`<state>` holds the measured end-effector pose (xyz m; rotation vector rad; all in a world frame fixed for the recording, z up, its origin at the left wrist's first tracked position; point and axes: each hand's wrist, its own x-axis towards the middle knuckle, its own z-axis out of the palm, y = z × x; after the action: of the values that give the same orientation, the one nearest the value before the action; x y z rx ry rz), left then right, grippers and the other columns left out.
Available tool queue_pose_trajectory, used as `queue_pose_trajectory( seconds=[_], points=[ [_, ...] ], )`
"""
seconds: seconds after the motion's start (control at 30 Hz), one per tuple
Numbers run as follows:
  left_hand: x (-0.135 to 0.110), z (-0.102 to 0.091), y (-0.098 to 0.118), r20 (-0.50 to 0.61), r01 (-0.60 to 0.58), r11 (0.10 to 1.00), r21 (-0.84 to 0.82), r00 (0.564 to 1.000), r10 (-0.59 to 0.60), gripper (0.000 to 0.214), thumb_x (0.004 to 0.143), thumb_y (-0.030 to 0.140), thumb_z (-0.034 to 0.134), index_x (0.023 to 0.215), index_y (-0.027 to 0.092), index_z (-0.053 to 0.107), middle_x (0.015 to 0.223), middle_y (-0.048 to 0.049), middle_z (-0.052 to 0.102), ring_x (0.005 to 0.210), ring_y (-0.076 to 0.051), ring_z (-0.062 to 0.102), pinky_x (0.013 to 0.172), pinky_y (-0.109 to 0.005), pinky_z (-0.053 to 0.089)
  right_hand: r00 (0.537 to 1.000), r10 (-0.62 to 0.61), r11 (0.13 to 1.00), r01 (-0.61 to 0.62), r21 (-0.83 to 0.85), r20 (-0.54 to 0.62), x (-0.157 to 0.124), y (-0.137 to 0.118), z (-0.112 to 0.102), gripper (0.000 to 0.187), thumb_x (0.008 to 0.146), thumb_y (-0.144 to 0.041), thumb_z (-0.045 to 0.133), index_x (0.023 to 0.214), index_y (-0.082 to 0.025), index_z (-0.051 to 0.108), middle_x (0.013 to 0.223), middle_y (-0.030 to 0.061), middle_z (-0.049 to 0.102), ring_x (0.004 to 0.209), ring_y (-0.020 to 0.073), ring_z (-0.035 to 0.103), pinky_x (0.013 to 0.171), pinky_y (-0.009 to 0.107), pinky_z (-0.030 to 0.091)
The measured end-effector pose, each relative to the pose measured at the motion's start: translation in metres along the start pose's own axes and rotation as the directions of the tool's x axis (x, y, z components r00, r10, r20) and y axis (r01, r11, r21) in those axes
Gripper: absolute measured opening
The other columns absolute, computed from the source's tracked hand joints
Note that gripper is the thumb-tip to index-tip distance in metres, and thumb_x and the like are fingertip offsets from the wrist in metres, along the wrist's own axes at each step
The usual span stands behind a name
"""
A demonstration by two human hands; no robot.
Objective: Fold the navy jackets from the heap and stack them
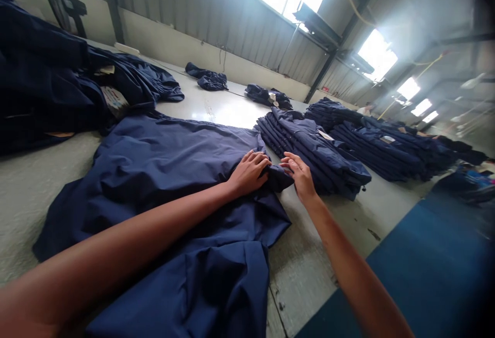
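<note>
Now: left hand grips garment edge; right hand open, touching it; folded stack just beyond.

Left hand and right hand outstretched, nearly touching

Blue garment partly beyond bottom edge.

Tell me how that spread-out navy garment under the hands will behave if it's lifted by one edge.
Probably floppy: the navy garment lies in soft creases and bunches into a fold by the left hand and right hand. Likely light, being thin cloth. Its slight sheen suggests it may slide on the table.
</note>
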<state>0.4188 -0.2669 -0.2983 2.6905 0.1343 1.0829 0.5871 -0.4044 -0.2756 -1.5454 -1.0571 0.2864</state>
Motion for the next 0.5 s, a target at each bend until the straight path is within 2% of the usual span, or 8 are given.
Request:
queue_pose_trajectory(
  seconds=[0.07, 0.13, 0.23, 0.37, 0.5],
  points=[
    [0.000, 0.001, 0.000, 0.008, 0.004, 1.000, 0.016, 1.000, -0.004, 0.024, 0.097, 0.025, 0.056, 0.120, 0.021, 0.063, 0.132, -0.0104, 0.065, 0.132, -0.027, 0.055, 0.128, -0.050, 0.027, 1.000, 0.029, 0.996, -0.028, -0.088, 0.009, 0.005, 0.011, -0.002, 0.068, 0.078, -0.065, 0.075, 0.130, -0.021, 0.069, 0.125, 0.0124, 0.072, 0.112, 0.0292, 0.069, 0.102, 0.047, 0.055],
    [0.001, 0.001, 0.001, 0.010, 0.012, 1.000, 0.013, 1.000, -0.012, 0.022, 0.097, 0.025, 0.056, 0.118, 0.021, 0.063, 0.130, -0.0110, 0.065, 0.127, -0.028, 0.057, 0.126, -0.050, 0.030, 0.992, 0.048, 0.991, -0.033, -0.130, 0.113, 0.008, 0.018, -0.002, 0.072, 0.073, -0.067, 0.079, 0.128, -0.021, 0.071, 0.128, 0.0136, 0.072, 0.120, 0.0311, 0.067, 0.110, 0.049, 0.050],
    [0.001, 0.000, 0.002, 0.019, 0.039, 0.999, -0.012, 0.999, -0.039, 0.024, 0.094, 0.023, 0.057, 0.118, 0.021, 0.062, 0.128, -0.0109, 0.064, 0.124, -0.030, 0.055, 0.121, -0.049, 0.036, 0.976, 0.043, 0.993, -0.017, -0.121, 0.213, 0.006, 0.022, 0.002, 0.064, 0.078, -0.066, 0.077, 0.125, -0.023, 0.073, 0.133, 0.0113, 0.073, 0.126, 0.0302, 0.065, 0.114, 0.046, 0.048],
    [0.000, 0.000, 0.003, 0.050, 0.053, 0.998, -0.026, 0.997, -0.052, 0.027, 0.095, 0.022, 0.055, 0.121, 0.019, 0.061, 0.128, -0.0122, 0.064, 0.125, -0.030, 0.054, 0.116, -0.046, 0.040, 0.977, 0.011, 0.990, 0.020, -0.141, 0.212, 0.001, 0.017, 0.006, 0.055, 0.082, -0.060, 0.076, 0.121, -0.022, 0.076, 0.127, 0.0105, 0.076, 0.119, 0.0303, 0.069, 0.110, 0.047, 0.050],
    [0.000, 0.001, 0.002, 0.083, 0.067, 0.997, -0.048, 0.995, -0.063, 0.029, 0.097, 0.023, 0.052, 0.124, 0.019, 0.061, 0.129, -0.0126, 0.063, 0.125, -0.030, 0.055, 0.113, -0.046, 0.043, 0.974, -0.038, 0.985, 0.074, -0.155, 0.223, -0.001, 0.013, 0.007, 0.041, 0.083, -0.052, 0.076, 0.111, -0.022, 0.078, 0.111, 0.0084, 0.079, 0.104, 0.0285, 0.071, 0.097, 0.044, 0.055]
  ],
)
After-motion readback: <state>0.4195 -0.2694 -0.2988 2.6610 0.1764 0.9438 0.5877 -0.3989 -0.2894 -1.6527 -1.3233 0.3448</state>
